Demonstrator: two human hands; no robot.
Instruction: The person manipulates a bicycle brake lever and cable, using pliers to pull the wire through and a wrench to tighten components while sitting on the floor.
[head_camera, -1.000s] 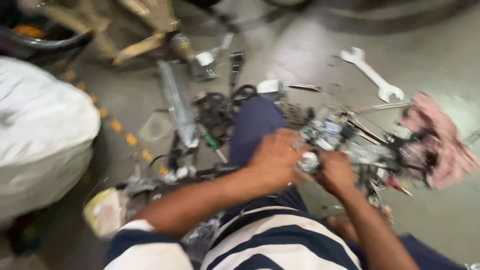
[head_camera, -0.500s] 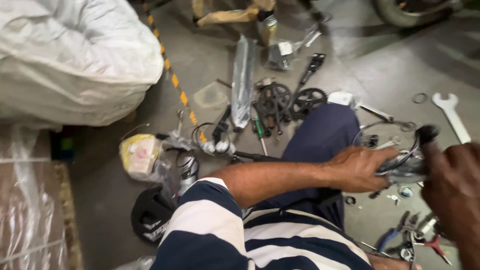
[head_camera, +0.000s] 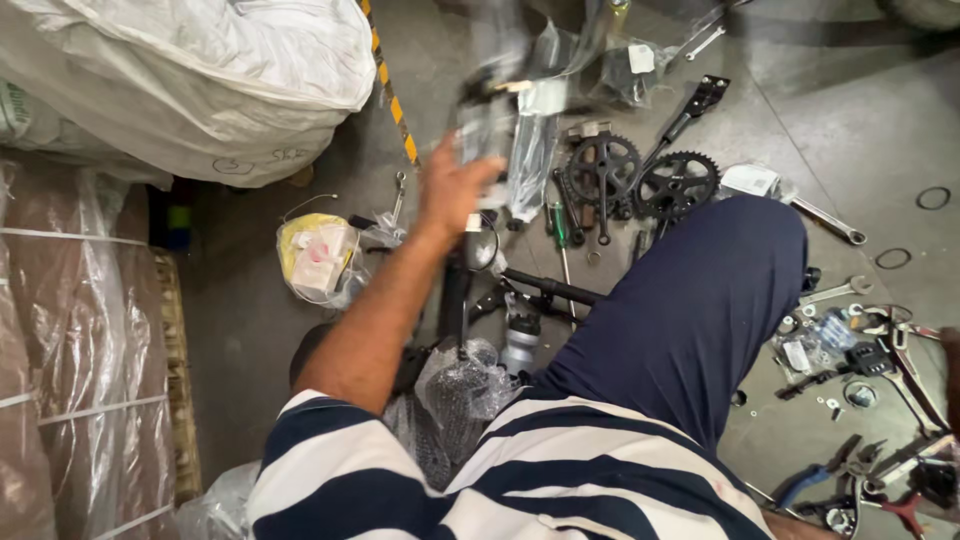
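My left hand (head_camera: 452, 188) is stretched forward over the floor, with its fingers closed round a motion-blurred grey and black part (head_camera: 488, 122) that looks partly wrapped in clear plastic. Just right of it lie two black toothed chainrings with cranks (head_camera: 603, 165) (head_camera: 678, 185) and a green-handled screwdriver (head_camera: 560, 225). Below the hand are a black tube (head_camera: 555, 290) and a silver cylinder (head_camera: 520, 345). My knee in navy trousers (head_camera: 700, 300) fills the middle. Only a dark sliver at the right edge (head_camera: 952, 380) may be my right hand.
A big white sack (head_camera: 190, 80) lies at the top left, with plastic-wrapped goods (head_camera: 70, 350) down the left side. A yellow bag (head_camera: 315, 255), bubble wrap (head_camera: 465, 385), a wrench (head_camera: 830, 220), pliers (head_camera: 830, 480) and small loose parts (head_camera: 840, 345) litter the grey floor. Yellow-black tape (head_camera: 395, 100) runs across it.
My left hand has left the tangle of parts at the right and swung forward and left, now holding a blurred part. My right hand has slipped out to the frame's edge.
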